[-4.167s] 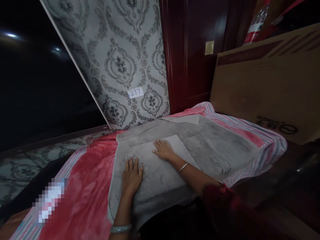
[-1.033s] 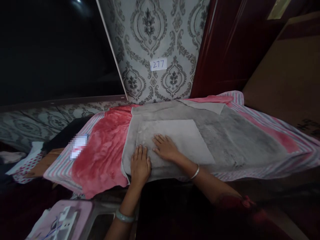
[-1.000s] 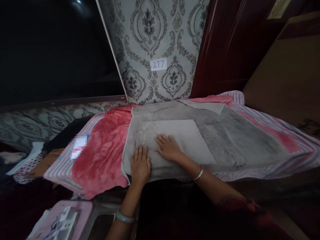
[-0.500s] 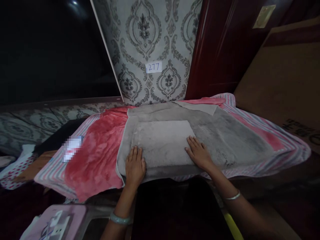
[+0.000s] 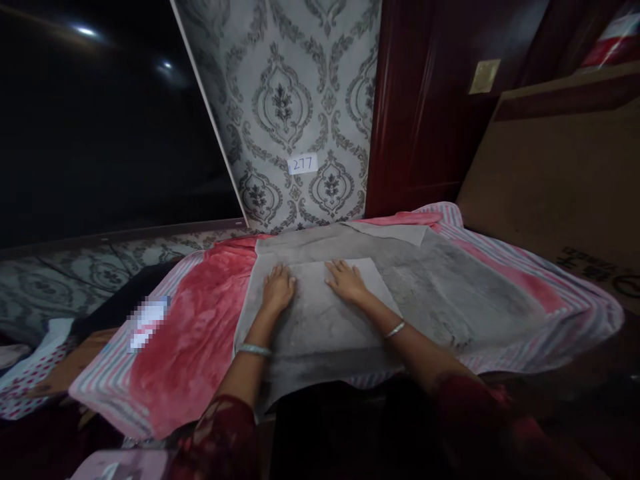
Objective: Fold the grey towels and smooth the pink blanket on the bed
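A light grey folded cloth lies flat on a larger grey plush cloth. My left hand rests palm down near the folded cloth's far left corner, fingers spread. Flat on its far edge, right of the middle, is my right hand, also with fingers apart. Neither hand grips anything. Beneath the grey cloth are a red plush cloth on the left and a striped cloth that shows at both ends.
A large dark screen stands at the back left against the patterned wall. On the right is a big cardboard box beside a dark red door frame. A pink stool-like surface shows at the lower left.
Both hands have slid away from me over the folded cloth, from its near and right side to its far edge. The camera view has tilted up a little.
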The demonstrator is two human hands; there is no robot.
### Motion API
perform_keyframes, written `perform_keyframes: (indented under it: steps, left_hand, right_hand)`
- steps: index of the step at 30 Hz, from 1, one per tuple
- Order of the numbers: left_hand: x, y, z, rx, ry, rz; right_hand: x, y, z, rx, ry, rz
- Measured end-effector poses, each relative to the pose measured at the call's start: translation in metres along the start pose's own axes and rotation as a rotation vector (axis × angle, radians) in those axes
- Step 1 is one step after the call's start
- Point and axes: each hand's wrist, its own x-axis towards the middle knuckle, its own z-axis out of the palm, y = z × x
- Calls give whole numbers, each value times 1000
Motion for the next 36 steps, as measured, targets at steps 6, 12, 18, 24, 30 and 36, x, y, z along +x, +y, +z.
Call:
perform_keyframes:
  steps: [6, 12, 18, 24, 30, 36]
  left_hand:
    - [21, 10, 31, 98, -104, 38]
    - [19, 5, 41, 111, -109, 40]
    - [22, 7, 41, 105, -95, 51]
    - [22, 9, 41, 80, -72, 69]
    - [21, 10, 41, 76, -64, 67]
    - [22, 9, 43, 68, -64, 75]
  right_hand:
    - [25, -11, 32, 5, -6, -67]
    - [26, 16, 42, -25, -2, 11]
    - [6, 73, 31, -29, 11, 252]
    - [-21, 102, 29, -24, 1, 326]
    - [-35, 97, 15, -22, -17, 384]
    - [-72, 36, 16, -49, 155, 67]
